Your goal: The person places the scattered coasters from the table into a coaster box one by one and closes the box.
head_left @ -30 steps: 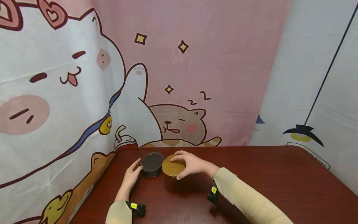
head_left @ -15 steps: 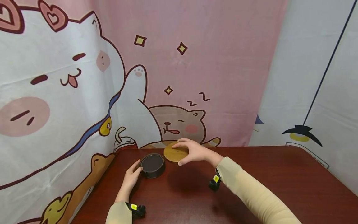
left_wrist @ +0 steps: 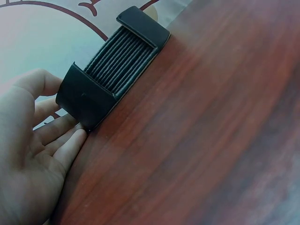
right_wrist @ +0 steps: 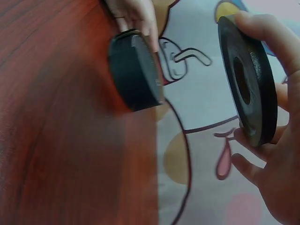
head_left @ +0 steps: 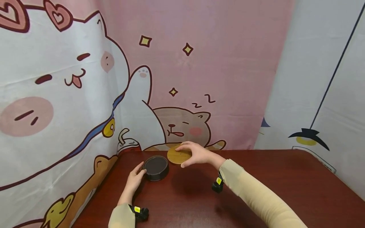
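Note:
On the table, a round black coaster holder (head_left: 156, 167) stands upright. A side opening in the left wrist view shows a stack of thin black coasters (left_wrist: 123, 58) inside. My left hand (head_left: 134, 181) holds the holder's left side, with fingers and thumb against its wall. Raised above the table just to the holder's right, a round disc (head_left: 176, 155) is gripped by its edge in my right hand (head_left: 197, 154). Its upper face looks wood-coloured. Its underside, in the right wrist view, is black with a round recess. The disc and holder are apart.
The reddish-brown table (head_left: 256, 183) reaches far to the right and towards me. A cartoon-printed curtain (head_left: 228, 79) hangs behind its back edge and along the left side. Each wrist wears a small black camera (head_left: 141, 214).
My right hand has lifted the disc up and away from beside the holder, then stayed nearly still over the last half second. The left hand and holder have hardly moved.

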Available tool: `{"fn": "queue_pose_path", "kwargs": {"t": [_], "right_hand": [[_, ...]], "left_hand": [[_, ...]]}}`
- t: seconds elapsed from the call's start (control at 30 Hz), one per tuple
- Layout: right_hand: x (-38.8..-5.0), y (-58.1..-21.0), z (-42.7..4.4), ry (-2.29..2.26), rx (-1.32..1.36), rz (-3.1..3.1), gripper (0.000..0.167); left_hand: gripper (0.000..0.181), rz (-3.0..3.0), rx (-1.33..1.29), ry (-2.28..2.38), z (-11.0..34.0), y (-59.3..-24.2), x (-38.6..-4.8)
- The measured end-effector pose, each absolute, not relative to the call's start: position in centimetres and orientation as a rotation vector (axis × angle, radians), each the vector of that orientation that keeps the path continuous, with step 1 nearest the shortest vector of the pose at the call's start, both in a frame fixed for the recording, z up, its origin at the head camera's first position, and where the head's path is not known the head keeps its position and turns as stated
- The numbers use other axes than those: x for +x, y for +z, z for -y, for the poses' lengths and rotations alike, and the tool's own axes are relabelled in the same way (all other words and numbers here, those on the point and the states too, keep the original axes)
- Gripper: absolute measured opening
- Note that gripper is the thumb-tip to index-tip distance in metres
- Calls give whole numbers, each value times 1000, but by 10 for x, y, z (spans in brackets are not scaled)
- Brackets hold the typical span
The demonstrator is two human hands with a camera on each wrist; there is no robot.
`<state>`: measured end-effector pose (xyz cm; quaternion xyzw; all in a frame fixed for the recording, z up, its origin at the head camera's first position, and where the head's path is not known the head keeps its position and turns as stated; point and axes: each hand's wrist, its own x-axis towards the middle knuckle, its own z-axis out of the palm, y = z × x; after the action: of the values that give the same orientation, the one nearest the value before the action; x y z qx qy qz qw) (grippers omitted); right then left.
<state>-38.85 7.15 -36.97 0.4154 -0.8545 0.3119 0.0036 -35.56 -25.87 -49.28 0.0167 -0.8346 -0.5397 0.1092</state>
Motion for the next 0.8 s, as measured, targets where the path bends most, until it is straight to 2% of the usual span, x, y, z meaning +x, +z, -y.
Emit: {"fn": "queue_pose_path", "kwargs": {"t": [0.33, 0.8], "right_hand": [[-401, -404, -36, 963, 1264, 2760, 70], [-425, -434, 21, 915, 1169, 2817, 76]], "left_hand": [[50, 2438, 38, -1582, 259, -493, -355], [50, 2415, 56, -1584, 259, -494, -357]]}}
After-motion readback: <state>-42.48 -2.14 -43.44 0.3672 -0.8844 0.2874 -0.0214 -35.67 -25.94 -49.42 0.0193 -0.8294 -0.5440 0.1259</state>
